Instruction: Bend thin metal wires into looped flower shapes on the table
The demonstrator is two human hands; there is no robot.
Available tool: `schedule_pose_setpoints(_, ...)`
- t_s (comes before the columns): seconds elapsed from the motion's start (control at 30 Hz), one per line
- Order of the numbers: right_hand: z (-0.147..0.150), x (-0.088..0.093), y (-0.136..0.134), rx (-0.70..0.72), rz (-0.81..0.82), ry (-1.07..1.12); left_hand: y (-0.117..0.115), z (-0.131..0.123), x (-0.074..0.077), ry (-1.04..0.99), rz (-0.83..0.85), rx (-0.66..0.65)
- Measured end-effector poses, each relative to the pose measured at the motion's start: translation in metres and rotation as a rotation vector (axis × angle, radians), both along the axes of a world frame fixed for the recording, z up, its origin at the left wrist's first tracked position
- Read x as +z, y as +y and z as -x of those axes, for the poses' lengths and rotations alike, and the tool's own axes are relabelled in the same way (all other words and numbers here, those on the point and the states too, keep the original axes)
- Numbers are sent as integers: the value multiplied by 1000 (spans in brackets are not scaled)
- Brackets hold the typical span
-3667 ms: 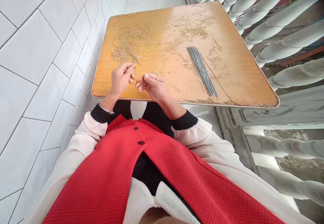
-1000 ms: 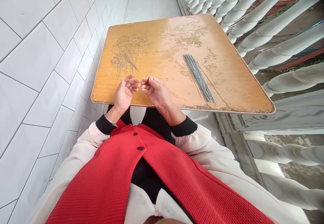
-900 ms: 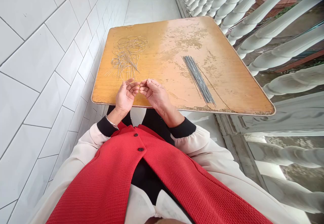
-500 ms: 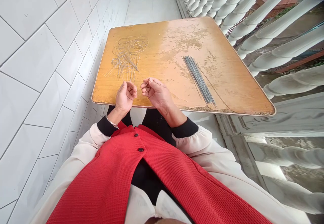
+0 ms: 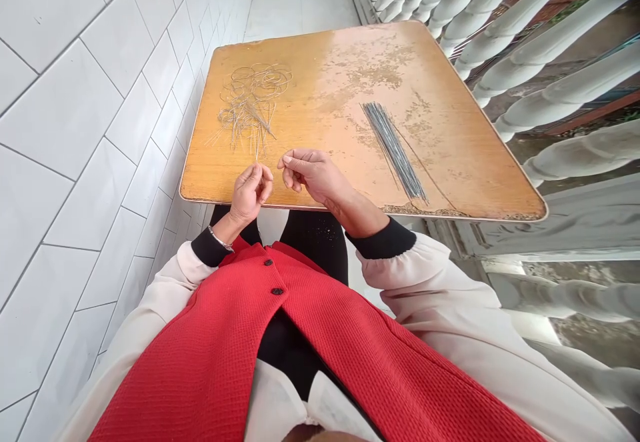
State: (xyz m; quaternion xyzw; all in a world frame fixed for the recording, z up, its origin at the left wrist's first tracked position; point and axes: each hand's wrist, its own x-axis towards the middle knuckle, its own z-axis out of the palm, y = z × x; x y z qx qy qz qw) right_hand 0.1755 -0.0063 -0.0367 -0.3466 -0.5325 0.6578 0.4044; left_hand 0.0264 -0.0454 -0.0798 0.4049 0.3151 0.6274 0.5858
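My left hand [image 5: 251,190] is closed in a pinch over the near edge of the table. From its fingertips a thin wire [image 5: 257,154] points up toward a tangled pile of bent wires [image 5: 255,105] lying on the left side. Just to the right, my right hand [image 5: 316,174] also has thumb and forefinger pressed together, the other fingers curled under. Whatever may be between those fingertips is too small to make out. A narrow gap separates the two hands. Further right lies a bundle of straight grey wires [image 5: 393,152], several of them side by side.
The wooden table [image 5: 315,122] has a worn, peeling surface and a chipped near edge. One single wire [image 5: 425,169] lies apart, right of the bundle. A white tiled wall [image 5: 100,149] stands on the left, a white balustrade [image 5: 530,62] on the right.
My right hand has turned over so its back shows more, and its forearm has swung right. My left fingers have drawn into a tighter pinch, with a wire now showing above them.
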Motion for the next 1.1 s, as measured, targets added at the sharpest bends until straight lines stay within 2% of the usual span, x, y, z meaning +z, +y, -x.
schedule_pose_setpoints(0.2, 3, 0, -1, -108, -38, 28, -2, -1, 1, -11, 15, -5)
schedule_pose_setpoints(0.37, 5, -2, -1, -220, -1, 79, -4, 2, 0, -1, 1, -3)
schedule_pose_setpoints(0.5, 5, -1, -2, -232, 51, 99, -5, 3, 2, -32, -51, -12)
schedule_pose_setpoints(0.7, 13, 0, -10, -266, 74, 231, -1, 3, 12, -99, 37, 41)
schedule_pose_setpoints(0.8, 15, 0, -12, -231, 102, 278, 1, 5, 16, -134, 34, 52)
schedule_pose_setpoints(0.93, 11, -1, -8, -80, 79, 164, 2, 6, 22, -74, 90, 95)
schedule_pose_setpoints(1.1, 11, -1, -11, -125, 96, 193, 4, 7, 25, -78, 83, 142)
